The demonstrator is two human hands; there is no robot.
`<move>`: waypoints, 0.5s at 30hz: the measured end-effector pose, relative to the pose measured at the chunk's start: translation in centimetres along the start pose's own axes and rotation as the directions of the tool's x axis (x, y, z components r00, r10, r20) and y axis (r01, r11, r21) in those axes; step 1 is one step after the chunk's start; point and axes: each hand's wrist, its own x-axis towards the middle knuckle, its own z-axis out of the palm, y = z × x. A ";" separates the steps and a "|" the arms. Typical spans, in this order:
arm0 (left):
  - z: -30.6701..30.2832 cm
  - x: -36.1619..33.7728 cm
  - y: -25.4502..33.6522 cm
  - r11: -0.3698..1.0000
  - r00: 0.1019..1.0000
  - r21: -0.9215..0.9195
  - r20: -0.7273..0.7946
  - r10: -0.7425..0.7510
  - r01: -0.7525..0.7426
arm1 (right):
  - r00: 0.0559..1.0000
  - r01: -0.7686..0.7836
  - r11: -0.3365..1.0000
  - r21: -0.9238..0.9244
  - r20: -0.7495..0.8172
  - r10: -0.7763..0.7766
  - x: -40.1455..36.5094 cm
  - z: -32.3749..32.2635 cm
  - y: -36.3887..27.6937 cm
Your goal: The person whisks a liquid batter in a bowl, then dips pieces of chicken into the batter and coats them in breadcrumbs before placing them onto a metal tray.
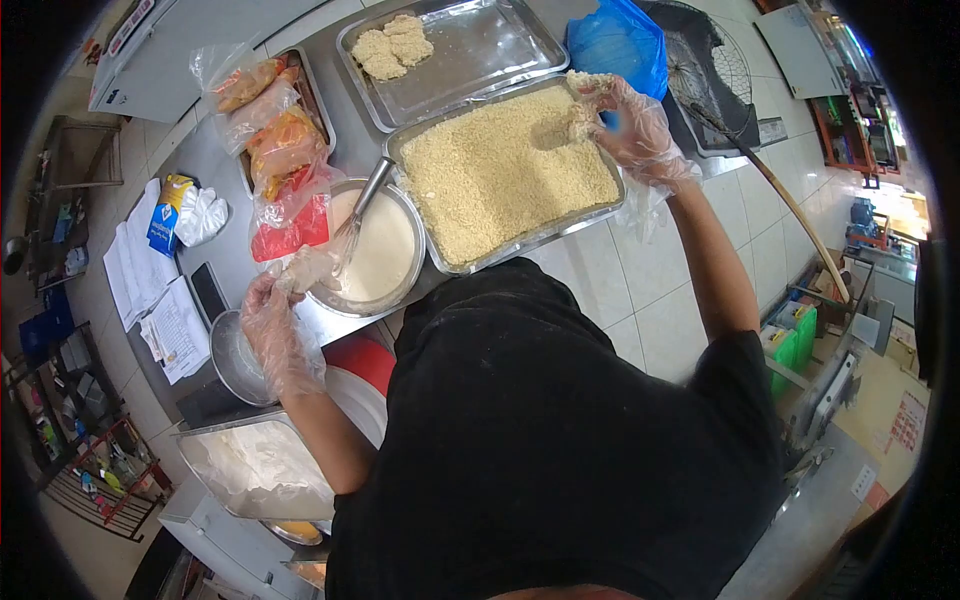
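My right hand (628, 118), in a clear plastic glove, presses a breaded piece (586, 110) at the far right corner of a steel tray of breadcrumbs (505, 175). My left hand (272, 320), gloved too, holds a pale battered piece (308, 268) over the near rim of a round steel bowl of cream batter (375, 250). A whisk (362, 205) leans in that bowl. Beyond the crumb tray, a second steel tray (470, 50) holds several breaded pieces (392, 45) in its left corner.
Bags of orange and red food (275, 150) lie in a tray at left. A tray of white flour (255, 465) and a small steel bowl (235, 360) sit near my left arm. Papers (150, 290), a blue bag (620, 45) and a wire skimmer (720, 75) are nearby.
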 end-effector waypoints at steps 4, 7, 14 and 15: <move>0.0 -0.1 0.0 1.000 1.000 -0.024 -0.007 0.016 -0.016 | 0.999 -0.041 0.999 -0.035 0.012 0.042 1.1 -0.7 -1.6; -0.4 0.2 -0.8 0.999 1.000 -0.040 -0.016 0.014 -0.015 | 0.996 -0.070 0.998 0.004 0.049 0.070 1.2 0.4 -0.9; -0.2 -0.5 -1.1 0.998 0.996 -0.051 -0.079 -0.033 0.029 | 0.972 -0.202 0.978 0.050 0.129 0.194 3.9 1.3 -0.4; 0.0 -0.6 -1.1 0.998 0.996 -0.057 -0.089 -0.029 0.024 | 0.966 -0.228 0.969 0.100 0.151 0.212 4.8 1.0 -0.6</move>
